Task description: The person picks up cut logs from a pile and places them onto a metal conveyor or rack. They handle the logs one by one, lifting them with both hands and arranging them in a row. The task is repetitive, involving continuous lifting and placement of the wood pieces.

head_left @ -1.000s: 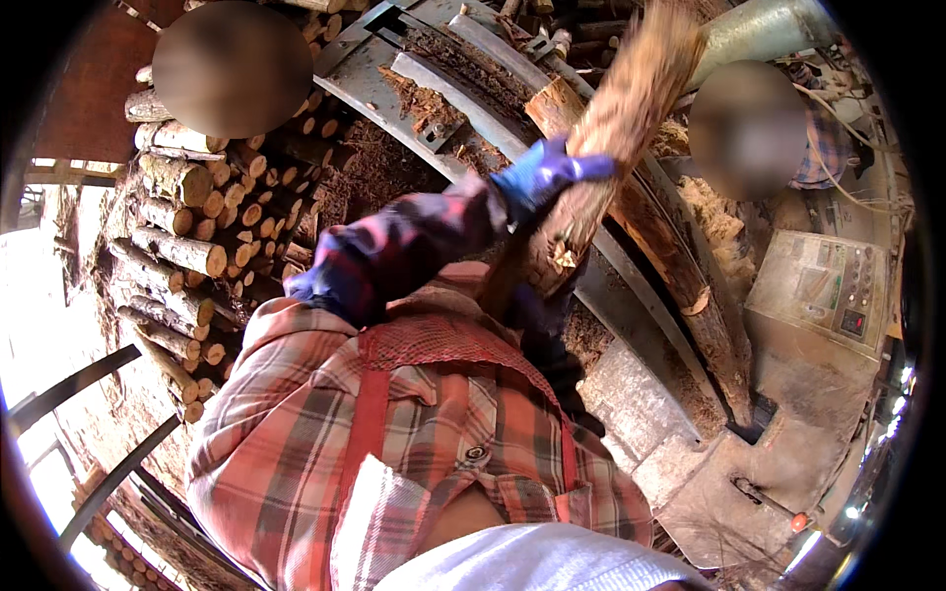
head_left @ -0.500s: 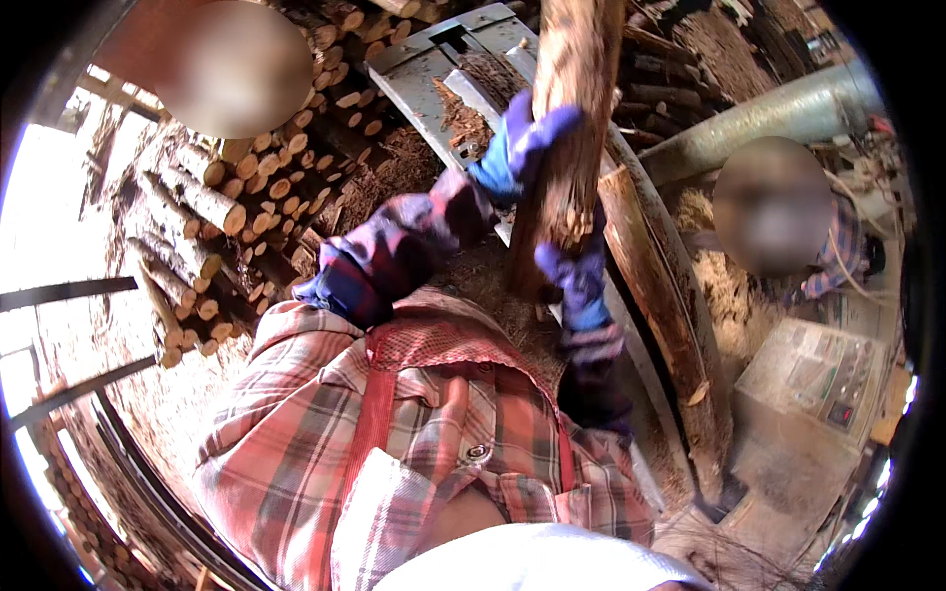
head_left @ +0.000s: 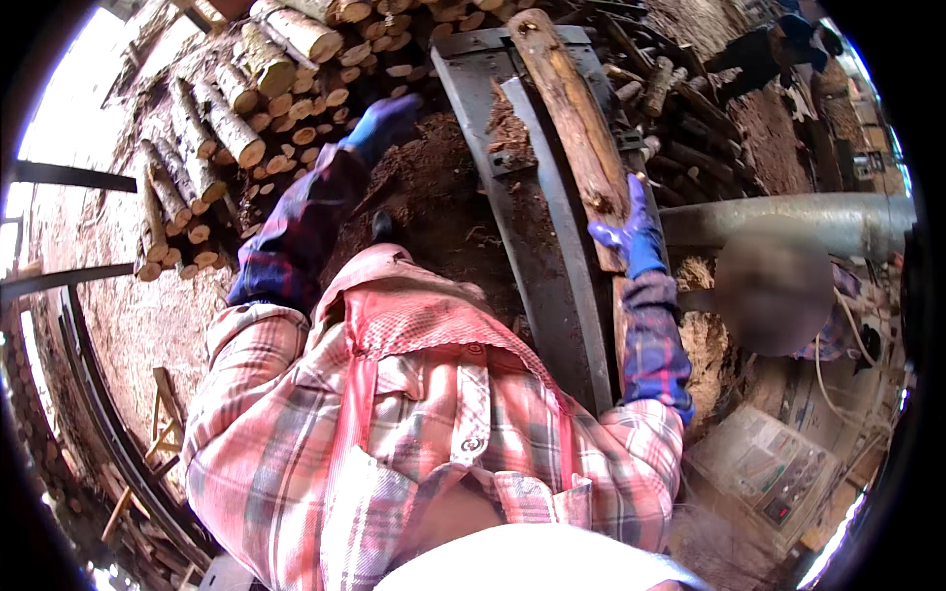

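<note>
A peeled brown log lies lengthwise along a grey metal trough in front of me. At its near end, my right hand, in a purple-blue glove, grips the edge, thumb across the top and fingers along the right side. My left hand, gloved the same way and slightly blurred, is off the log, stretched out to the left of the trough near the stacked logs. Its fingers look extended, with nothing visible in them. Part of another log shows below the near end of the held one.
More dark logs are piled right of the trough. A thick metal pipe runs off to the right, and a co-worker is below it. A control panel stands at lower right. Dark metal bars cross the left side.
The log has gone from raised and tilted in both hands to lying on the trough. My left hand has let go and swung left; my right hand has stayed at the log's near end.
</note>
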`<state>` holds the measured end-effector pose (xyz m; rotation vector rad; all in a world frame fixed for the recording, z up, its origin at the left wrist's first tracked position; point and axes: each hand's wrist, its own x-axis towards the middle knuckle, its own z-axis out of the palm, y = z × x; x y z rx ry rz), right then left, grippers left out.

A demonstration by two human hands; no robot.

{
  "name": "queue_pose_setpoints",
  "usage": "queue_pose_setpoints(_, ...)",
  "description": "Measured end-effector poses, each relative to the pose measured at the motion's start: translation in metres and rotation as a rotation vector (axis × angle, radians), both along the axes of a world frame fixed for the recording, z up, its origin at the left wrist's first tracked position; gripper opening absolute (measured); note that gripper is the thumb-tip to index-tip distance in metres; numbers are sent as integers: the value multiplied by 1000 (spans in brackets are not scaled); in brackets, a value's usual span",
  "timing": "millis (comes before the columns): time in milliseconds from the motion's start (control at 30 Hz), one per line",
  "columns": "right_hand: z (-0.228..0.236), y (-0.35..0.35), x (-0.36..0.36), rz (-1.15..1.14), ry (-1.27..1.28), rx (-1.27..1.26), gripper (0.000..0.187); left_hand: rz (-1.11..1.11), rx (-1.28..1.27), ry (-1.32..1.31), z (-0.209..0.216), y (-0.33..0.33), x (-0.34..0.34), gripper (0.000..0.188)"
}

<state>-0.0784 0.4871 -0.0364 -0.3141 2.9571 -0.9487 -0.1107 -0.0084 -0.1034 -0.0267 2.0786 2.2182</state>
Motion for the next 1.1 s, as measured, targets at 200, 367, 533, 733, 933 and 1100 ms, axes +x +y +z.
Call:
queue_pose_setpoints(200, 8, 25, 25, 141, 26, 70, 119, 174, -203, -452, -130, -95, 160, 20)
queue_pose_setpoints(367, 96, 8, 37, 3, -513, 513, 117, 7, -708, -327, -141, -104, 197, 21)
queue_pose_setpoints(533, 138, -103, -30, 150, -89, 252, 79, -3, -324, -409, -142, -124, 146, 17)
queue_pose_setpoints(733, 83, -362, -159, 420, -670, -915, 63, 266, 6, -439, -130, -158, 105, 22)
queue_pose_setpoints(933, 18, -548, -267, 56, -810, -1074, 45, 409, 366, -452, -71, -206, 101, 23)
queue_pose_setpoints(1100, -28, -555, -257, 277, -905, -1179, 36, 412, 520, -276, -45, -241, 84, 19)
